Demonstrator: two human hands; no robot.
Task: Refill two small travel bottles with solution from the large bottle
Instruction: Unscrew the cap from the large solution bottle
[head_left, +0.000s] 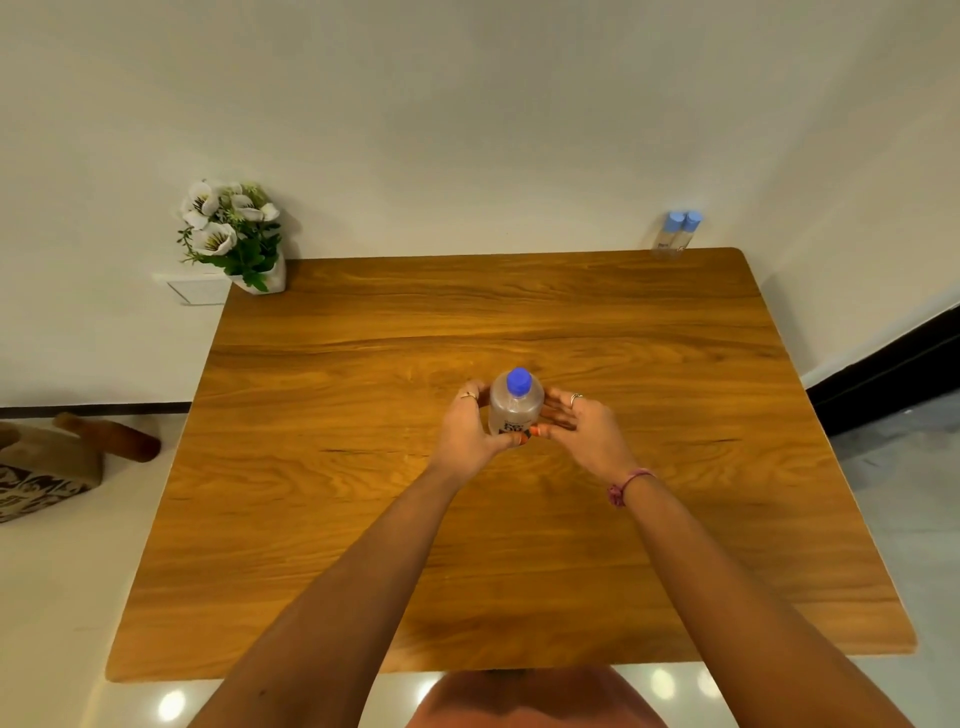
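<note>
Forearms (363, 571) stretched over desk (311, 519). Left hand (467, 434) wraps upright large bottle (514, 408) mid-desk, probably steadying it; right hand (582, 426) loosely spread against its side. Travel bottles (678, 234) capped, far right corner.

Brown wooden tabletop (675, 415) lies open except the central clear blue-capped bottle (515, 410), far-corner small blue-capped bottles (671, 240) and white flowerpot (272, 278).

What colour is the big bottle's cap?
Blue, seen in the head view: the cap.
</note>
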